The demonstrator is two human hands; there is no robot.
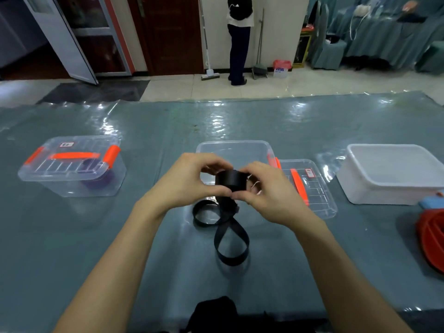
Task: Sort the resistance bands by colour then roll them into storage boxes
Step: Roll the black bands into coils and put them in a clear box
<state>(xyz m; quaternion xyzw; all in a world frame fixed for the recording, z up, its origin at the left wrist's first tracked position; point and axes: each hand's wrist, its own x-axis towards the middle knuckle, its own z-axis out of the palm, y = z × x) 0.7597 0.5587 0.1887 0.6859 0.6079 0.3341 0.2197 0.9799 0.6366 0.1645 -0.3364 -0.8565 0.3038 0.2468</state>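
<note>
One colour stowed, by my read: purple roll [98,182] sits inside closed clear plastic box with orange latches [72,164], far left. I see left hand [189,179] and right hand [266,191] both pinching tight coil of black flat resistance band [230,180], thumbs and fingertips curled round it, above teal plastic-covered table [120,236], just in front of open clear plastic box [235,146]. Loose black tail [231,260] loops on table: roll partly wound, I judge. Red band heap [430,236] at right edge not rolled yet, beside white plastic tub [394,174]. Plenty left.
</note>
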